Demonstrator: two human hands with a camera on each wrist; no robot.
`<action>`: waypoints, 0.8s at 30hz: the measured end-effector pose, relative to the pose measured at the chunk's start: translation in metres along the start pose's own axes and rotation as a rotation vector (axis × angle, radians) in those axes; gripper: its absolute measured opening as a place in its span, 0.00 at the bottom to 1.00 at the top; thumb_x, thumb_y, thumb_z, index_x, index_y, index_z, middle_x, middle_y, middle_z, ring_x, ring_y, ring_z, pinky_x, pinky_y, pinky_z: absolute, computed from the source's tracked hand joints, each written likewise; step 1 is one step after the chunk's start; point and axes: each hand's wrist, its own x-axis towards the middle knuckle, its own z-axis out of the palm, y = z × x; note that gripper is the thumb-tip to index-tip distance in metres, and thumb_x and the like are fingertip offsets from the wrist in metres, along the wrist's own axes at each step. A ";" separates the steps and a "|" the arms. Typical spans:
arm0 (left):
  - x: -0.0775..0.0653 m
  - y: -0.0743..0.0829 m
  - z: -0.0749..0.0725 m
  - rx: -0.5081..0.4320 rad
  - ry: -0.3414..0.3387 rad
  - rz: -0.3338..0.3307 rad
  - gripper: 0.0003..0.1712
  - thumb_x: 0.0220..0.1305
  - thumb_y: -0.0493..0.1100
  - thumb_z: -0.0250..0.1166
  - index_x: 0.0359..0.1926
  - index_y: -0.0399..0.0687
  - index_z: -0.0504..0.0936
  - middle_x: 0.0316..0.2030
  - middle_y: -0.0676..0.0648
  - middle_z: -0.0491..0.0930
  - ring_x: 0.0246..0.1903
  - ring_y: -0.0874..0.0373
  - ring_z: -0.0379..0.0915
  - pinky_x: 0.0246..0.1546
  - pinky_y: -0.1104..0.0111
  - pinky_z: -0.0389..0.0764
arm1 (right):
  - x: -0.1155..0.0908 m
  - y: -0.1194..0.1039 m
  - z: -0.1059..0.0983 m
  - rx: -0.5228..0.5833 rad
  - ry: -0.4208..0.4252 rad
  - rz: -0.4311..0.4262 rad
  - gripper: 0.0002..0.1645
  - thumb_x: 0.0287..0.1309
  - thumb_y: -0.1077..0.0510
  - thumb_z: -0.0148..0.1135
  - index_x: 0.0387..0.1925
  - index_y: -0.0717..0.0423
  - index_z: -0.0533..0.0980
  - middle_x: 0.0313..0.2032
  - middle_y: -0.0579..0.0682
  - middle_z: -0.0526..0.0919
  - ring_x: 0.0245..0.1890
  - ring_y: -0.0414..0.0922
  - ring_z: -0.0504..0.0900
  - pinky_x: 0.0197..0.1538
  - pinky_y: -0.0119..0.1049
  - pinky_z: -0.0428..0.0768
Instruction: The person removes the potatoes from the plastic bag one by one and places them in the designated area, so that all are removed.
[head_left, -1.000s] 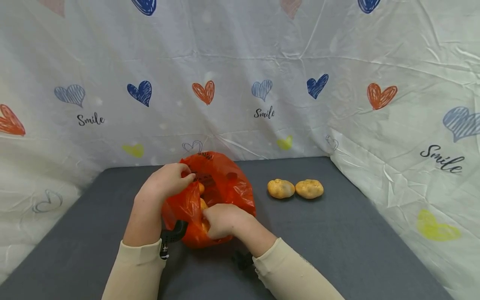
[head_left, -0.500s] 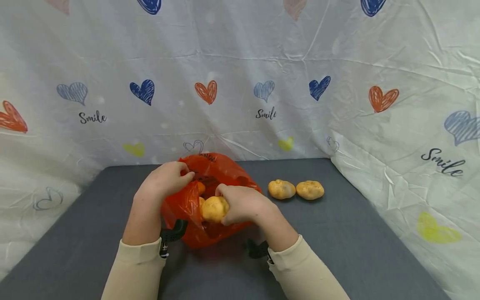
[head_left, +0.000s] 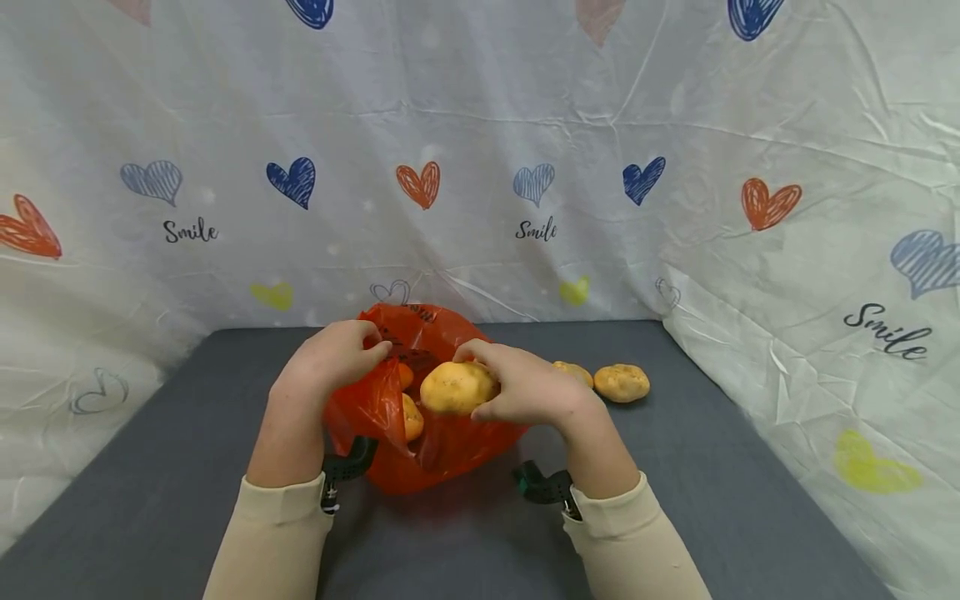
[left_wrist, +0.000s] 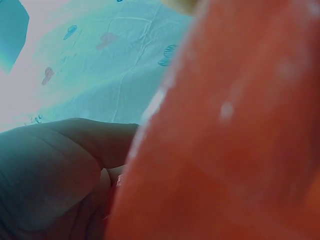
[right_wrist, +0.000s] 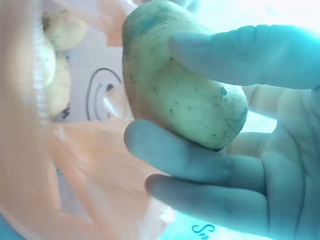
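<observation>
In the head view a thin red plastic bag (head_left: pixel 457 450) stands with its mouth open. My left hand (head_left: pixel 318 362) pinches the bag's left rim between thumb and fingers; in the left wrist view the red film hides the fingertips. My right hand (head_left: pixel 528 383) grips a yellow potato (head_left: pixel 456 389) over the bag's mouth. The right wrist view has the thumb across the top of this potato (right_wrist: pixel 170 85) and the fingers below it. Inside the bag lie another potato (head_left: pixel 412 418) and a more orange one (head_left: pixel 405 376), partly covered by the film.
To the right of the bag, two potatoes lie side by side on the dark grey table (head_left: pixel 720 483): a near one (head_left: pixel 573 372) partly behind my right hand, and a farther-right one (head_left: pixel 622 383). A white cloth (head_left: pixel 480 108) with hearts hangs behind and beside the table.
My right hand has come up out of the bag and moved right, bringing the potato with it. My left hand has stayed on the rim.
</observation>
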 end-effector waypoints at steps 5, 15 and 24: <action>-0.001 0.000 0.000 -0.005 0.005 0.004 0.18 0.76 0.52 0.57 0.31 0.45 0.72 0.24 0.47 0.64 0.26 0.52 0.63 0.31 0.59 0.65 | -0.006 0.008 -0.010 0.097 0.016 -0.098 0.37 0.51 0.68 0.74 0.61 0.44 0.71 0.55 0.46 0.74 0.51 0.46 0.74 0.53 0.44 0.75; -0.001 0.003 -0.001 -0.004 0.009 -0.001 0.17 0.76 0.52 0.58 0.36 0.44 0.75 0.26 0.46 0.67 0.28 0.51 0.66 0.32 0.58 0.67 | -0.015 0.023 -0.025 0.346 0.010 -0.207 0.38 0.53 0.71 0.63 0.64 0.46 0.63 0.58 0.52 0.68 0.50 0.51 0.74 0.51 0.46 0.77; 0.000 0.003 0.001 0.007 -0.002 0.001 0.16 0.76 0.52 0.58 0.38 0.44 0.76 0.27 0.46 0.68 0.31 0.50 0.69 0.34 0.57 0.68 | -0.017 0.031 -0.029 0.429 0.025 -0.205 0.42 0.50 0.72 0.60 0.65 0.46 0.60 0.56 0.53 0.72 0.49 0.52 0.75 0.50 0.46 0.74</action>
